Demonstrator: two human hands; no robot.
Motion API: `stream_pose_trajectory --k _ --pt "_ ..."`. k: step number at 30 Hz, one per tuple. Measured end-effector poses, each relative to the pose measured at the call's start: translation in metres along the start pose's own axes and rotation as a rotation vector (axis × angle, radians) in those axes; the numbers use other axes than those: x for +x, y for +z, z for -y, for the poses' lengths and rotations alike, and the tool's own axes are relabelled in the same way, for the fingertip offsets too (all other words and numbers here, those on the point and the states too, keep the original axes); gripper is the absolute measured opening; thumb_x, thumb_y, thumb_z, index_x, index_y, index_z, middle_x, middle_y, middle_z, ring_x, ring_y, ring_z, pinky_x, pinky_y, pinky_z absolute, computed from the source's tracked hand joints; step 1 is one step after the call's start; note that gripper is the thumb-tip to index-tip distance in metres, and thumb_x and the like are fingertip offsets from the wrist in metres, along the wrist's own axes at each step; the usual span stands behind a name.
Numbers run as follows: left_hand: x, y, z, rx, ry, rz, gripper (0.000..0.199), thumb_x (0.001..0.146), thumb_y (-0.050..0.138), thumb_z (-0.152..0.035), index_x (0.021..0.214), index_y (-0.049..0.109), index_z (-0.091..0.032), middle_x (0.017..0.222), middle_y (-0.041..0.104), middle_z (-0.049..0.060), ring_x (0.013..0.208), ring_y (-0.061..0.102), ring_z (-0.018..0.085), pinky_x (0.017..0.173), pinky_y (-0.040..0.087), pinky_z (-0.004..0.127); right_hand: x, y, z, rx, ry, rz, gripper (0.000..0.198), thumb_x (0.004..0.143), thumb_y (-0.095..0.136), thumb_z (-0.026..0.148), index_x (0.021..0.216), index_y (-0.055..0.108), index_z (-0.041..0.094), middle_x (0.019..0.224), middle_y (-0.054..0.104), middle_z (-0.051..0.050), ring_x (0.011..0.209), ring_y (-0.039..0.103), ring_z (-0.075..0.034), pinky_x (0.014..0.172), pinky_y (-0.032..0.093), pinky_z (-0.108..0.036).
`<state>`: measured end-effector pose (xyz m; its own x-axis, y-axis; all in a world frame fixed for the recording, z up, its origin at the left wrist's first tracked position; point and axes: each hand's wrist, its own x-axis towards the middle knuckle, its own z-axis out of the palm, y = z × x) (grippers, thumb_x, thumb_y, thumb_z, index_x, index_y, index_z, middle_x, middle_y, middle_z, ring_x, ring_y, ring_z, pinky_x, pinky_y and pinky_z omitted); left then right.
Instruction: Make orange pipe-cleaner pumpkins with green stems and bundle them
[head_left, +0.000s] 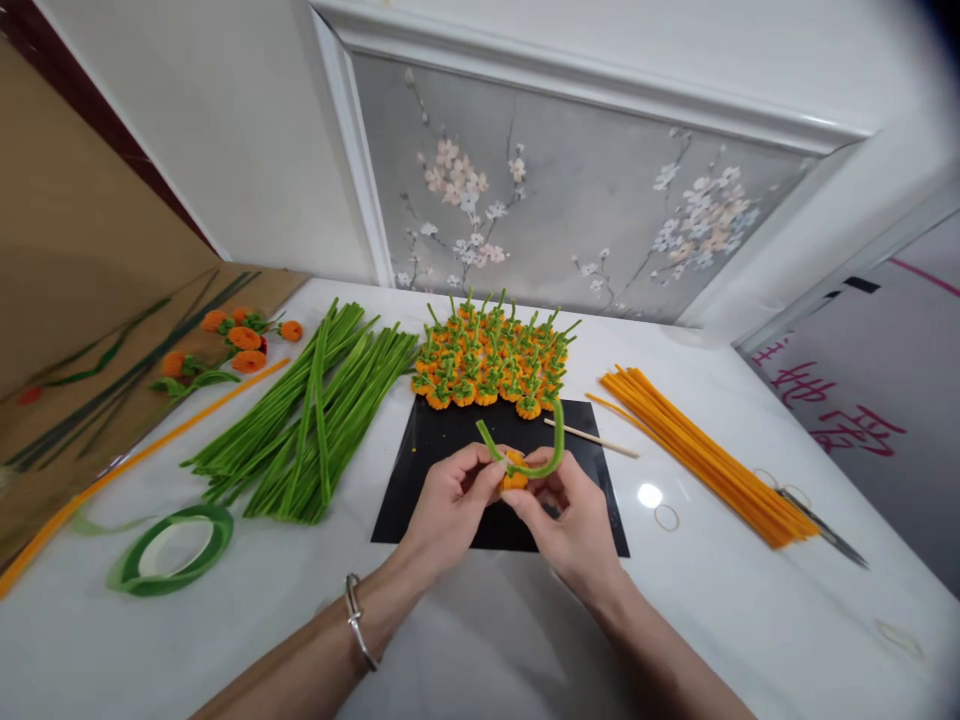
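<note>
Above a black mat (pixel 427 510), both hands meet on a small orange pipe-cleaner pumpkin (pixel 514 478). A green pipe cleaner (pixel 558 440) is attached at its top; one short end sticks up on the left and a longer end curves up on the right. My left hand (pixel 454 500) pinches the pumpkin's left side with thumb and forefinger. My right hand (pixel 574 525) grips its right side, thumb below and fingers partly hidden behind. Just beyond the mat, rows of similar orange pumpkins with green stems (pixel 487 360) stand close together.
Left lie a pile of green pipe cleaners (pixel 315 420), a green tape roll (pixel 217 540), an orange strip (pixel 142 465) and several orange flowers (pixel 246 338). Right are a wooden stick (pixel 592 438), orange pipe cleaners (pixel 697 450), scissors (pixel 836 540) and a rubber band (pixel 666 517). A wall rises behind.
</note>
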<state>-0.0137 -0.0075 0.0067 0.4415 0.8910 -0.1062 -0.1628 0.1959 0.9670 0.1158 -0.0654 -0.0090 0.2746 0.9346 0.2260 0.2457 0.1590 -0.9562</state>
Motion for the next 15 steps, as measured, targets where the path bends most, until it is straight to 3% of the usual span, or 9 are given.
stream_pose_trajectory --k 4,10,15 --pt "-0.001 0.002 0.002 -0.109 -0.045 0.001 0.020 0.079 0.068 -0.034 0.085 0.065 -0.015 0.105 0.069 0.005 0.093 0.064 0.017 0.085 0.054 0.031 0.000 0.001 -0.005 0.039 0.033 0.023 0.017 0.085 0.059 0.026 0.101 0.055 0.020 0.088 0.065 -0.004 0.072 0.065 -0.015 0.063 0.056 -0.028" --pt "-0.001 0.002 -0.001 -0.188 -0.109 0.019 0.018 0.080 0.069 -0.030 0.076 0.063 -0.014 0.092 0.070 0.004 0.084 0.064 0.013 0.079 0.053 0.023 0.004 -0.004 -0.009 -0.073 -0.063 0.013 0.008 0.084 0.060 0.022 0.092 0.059 0.021 0.086 0.065 -0.004 0.079 0.064 -0.017 0.074 0.055 -0.031" --pt "-0.002 -0.001 0.000 -0.074 -0.028 0.040 0.015 0.087 0.060 -0.029 0.094 0.064 -0.017 0.097 0.068 0.004 0.092 0.064 0.014 0.083 0.053 0.026 0.007 -0.012 -0.008 0.198 0.045 0.075 0.023 0.080 0.068 0.027 0.100 0.058 0.024 0.086 0.064 -0.001 0.075 0.064 -0.014 0.066 0.056 -0.026"
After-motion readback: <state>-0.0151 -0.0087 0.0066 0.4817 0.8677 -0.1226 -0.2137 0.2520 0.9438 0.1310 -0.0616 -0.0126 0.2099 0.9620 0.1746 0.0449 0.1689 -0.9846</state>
